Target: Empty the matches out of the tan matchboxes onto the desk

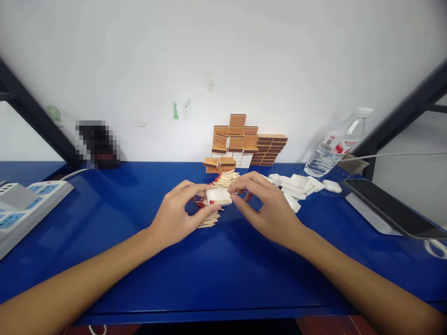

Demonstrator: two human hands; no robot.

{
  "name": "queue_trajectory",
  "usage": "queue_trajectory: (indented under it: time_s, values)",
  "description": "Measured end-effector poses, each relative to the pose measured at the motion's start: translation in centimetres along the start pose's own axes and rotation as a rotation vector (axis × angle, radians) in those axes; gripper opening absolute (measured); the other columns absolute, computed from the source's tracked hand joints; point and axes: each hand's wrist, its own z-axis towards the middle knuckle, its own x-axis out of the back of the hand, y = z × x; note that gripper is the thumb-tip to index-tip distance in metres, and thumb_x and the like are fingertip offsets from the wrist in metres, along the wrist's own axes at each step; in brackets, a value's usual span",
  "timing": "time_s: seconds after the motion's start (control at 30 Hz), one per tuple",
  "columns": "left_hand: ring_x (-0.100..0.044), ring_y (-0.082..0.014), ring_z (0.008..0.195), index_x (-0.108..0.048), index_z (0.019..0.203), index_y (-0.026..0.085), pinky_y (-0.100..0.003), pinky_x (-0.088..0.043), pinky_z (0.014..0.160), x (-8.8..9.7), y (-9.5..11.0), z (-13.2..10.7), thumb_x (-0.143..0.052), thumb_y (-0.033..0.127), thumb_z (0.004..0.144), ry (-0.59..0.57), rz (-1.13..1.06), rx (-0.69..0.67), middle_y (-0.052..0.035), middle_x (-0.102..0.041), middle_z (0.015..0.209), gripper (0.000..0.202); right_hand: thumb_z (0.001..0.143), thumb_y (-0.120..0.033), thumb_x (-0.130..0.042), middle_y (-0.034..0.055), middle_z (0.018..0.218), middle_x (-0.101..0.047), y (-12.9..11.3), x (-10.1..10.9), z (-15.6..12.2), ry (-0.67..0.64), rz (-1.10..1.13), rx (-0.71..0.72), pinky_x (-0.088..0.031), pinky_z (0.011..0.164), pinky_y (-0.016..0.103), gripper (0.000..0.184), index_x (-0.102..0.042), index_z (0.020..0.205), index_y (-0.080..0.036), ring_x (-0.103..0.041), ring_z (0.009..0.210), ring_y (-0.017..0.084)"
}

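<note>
A small white matchbox tray (219, 196) is held between both hands over a blue table (223, 274). My left hand (178, 211) pinches its left end with thumb and fingers. My right hand (267, 204) grips its right end the same way. Loose red-tipped matches (213, 211) lie in a heap under and behind the tray. Several empty white trays (296, 186) are piled just right of my right hand. Orange matchbox sleeves (240, 142) are stacked against the wall behind.
A white power strip (24, 204) sits at the left edge. A plastic water bottle (335, 149) leans at the back right, with a small white case (331, 186) beside it. A dark phone on a stand (391, 209) lies far right.
</note>
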Motion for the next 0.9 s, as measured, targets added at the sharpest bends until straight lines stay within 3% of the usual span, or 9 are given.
queue_trajectory:
  time_s: [0.1, 0.23, 0.33, 0.6, 0.9]
  values:
    - [-0.068, -0.0182, 0.084, -0.074, 0.112, 0.021, -0.035, -0.056, 0.079, 0.4, -0.9, 0.5, -0.077, 0.040, 0.092, 0.149, 0.090, 0.133, -0.0048, -0.077, 0.102, 0.027, 0.099, -0.017, -0.061, 0.0037, 0.095, -0.062, 0.2, -0.9, -0.3, -0.062, 0.000, -0.025, -0.051, 0.075, 0.032, 0.008, -0.068, 0.098, -0.022, -0.058, 0.083, 0.017]
    - [-0.067, -0.0166, 0.074, -0.074, 0.115, 0.022, -0.034, -0.055, 0.075, 0.9, -2.6, 1.1, -0.077, 0.044, 0.091, 0.213, 0.152, 0.239, -0.0025, -0.078, 0.099, 0.032, 0.097, -0.021, -0.068, 0.0050, 0.102, -0.061, 0.3, -2.3, -0.6, -0.258, 0.031, 0.006, -0.051, 0.087, 0.035, 0.010, -0.070, 0.107, -0.022, -0.059, 0.094, 0.018]
    - [-0.068, -0.0170, 0.075, -0.074, 0.114, 0.022, -0.033, -0.055, 0.074, 0.8, -3.0, 1.1, -0.078, 0.043, 0.091, 0.205, 0.169, 0.225, -0.0021, -0.079, 0.097, 0.032, 0.096, -0.026, -0.072, 0.0073, 0.109, -0.059, 0.4, -3.1, -0.7, -0.324, 0.008, 0.055, -0.050, 0.093, 0.037, 0.018, -0.070, 0.114, -0.023, -0.057, 0.103, 0.020]
    - [-0.069, -0.0176, 0.082, -0.073, 0.114, 0.022, -0.031, -0.057, 0.075, 0.5, -2.0, 1.1, -0.080, 0.034, 0.089, 0.194, 0.187, 0.137, -0.0006, -0.077, 0.093, 0.028, 0.098, -0.028, -0.070, 0.0074, 0.106, -0.058, 0.5, -4.3, -0.6, -0.336, -0.062, 0.076, -0.050, 0.094, 0.038, 0.008, -0.067, 0.101, -0.021, -0.056, 0.102, 0.022]
    - [-0.067, -0.0182, 0.087, -0.072, 0.112, 0.021, -0.033, -0.056, 0.079, 0.3, -1.8, 0.9, -0.079, 0.033, 0.090, 0.150, 0.165, 0.064, -0.0018, -0.078, 0.096, 0.026, 0.100, -0.029, -0.067, 0.0105, 0.109, -0.060, -0.4, -3.4, -0.6, -0.483, -0.107, -0.010, -0.049, 0.099, 0.044, 0.011, -0.067, 0.103, -0.018, -0.055, 0.108, 0.026]
